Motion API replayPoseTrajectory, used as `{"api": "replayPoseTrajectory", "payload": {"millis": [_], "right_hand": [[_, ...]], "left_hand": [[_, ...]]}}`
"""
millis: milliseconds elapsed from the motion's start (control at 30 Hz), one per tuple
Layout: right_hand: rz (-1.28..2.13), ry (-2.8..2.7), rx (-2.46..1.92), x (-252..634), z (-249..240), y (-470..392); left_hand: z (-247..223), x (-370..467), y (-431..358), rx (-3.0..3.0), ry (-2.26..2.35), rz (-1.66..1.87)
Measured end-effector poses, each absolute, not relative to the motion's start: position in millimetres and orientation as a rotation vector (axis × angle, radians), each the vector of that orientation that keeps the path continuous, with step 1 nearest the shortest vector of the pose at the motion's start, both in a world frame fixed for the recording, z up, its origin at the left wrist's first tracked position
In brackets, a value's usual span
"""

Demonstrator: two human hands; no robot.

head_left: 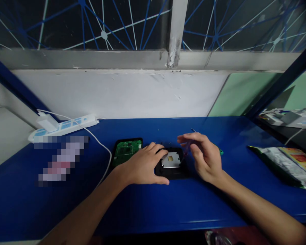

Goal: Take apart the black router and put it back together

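A black plastic case (168,174) with a silver metal plate (172,163) in it lies on the blue table. My left hand (145,165) grips its left side, with fingers at the far edge and thumb along the near edge. My right hand (206,156) is closed around a slim purple screwdriver (186,149), whose lower end points at the plate's right edge. Whether the tip touches a screw is too small to tell. Beside the left hand, partly hidden by it, another black housing holds a green circuit board (127,151).
Behind my right hand lies a tool with a green handle (221,151). A white power strip (66,126) with its cable (104,146) sits at the back left, near a blurred-out item (63,161). On the right is a shiny food packet (290,165). A wall stands behind.
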State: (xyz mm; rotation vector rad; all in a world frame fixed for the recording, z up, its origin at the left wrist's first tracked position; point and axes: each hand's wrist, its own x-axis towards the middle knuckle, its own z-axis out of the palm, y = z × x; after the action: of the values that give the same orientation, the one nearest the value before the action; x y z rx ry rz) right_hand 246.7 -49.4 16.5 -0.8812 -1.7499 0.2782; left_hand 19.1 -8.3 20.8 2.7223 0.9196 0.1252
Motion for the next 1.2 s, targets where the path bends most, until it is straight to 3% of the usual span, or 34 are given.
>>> {"api": "replayPoseTrajectory", "payload": {"millis": [467,700,1000,1200], "right_hand": [[-0.040,-1.783,-0.843,247.4,19.8,-42.7],[0.324,-1.718,-0.846,245.7,15.2,-48.7],[-0.036,-1.771,-0.850,247.8,19.6,-43.4],[0.261,-1.714,-0.876,245.0,17.6,-49.3]], "left_hand": [[21.6,19.7,-9.7,2.726,0.934,0.130],[23.7,20.3,-9.7,2.720,0.938,0.106],[21.1,19.7,-9.8,2.737,0.930,0.144],[22.0,19.6,-9.7,2.737,0.934,0.125]]}}
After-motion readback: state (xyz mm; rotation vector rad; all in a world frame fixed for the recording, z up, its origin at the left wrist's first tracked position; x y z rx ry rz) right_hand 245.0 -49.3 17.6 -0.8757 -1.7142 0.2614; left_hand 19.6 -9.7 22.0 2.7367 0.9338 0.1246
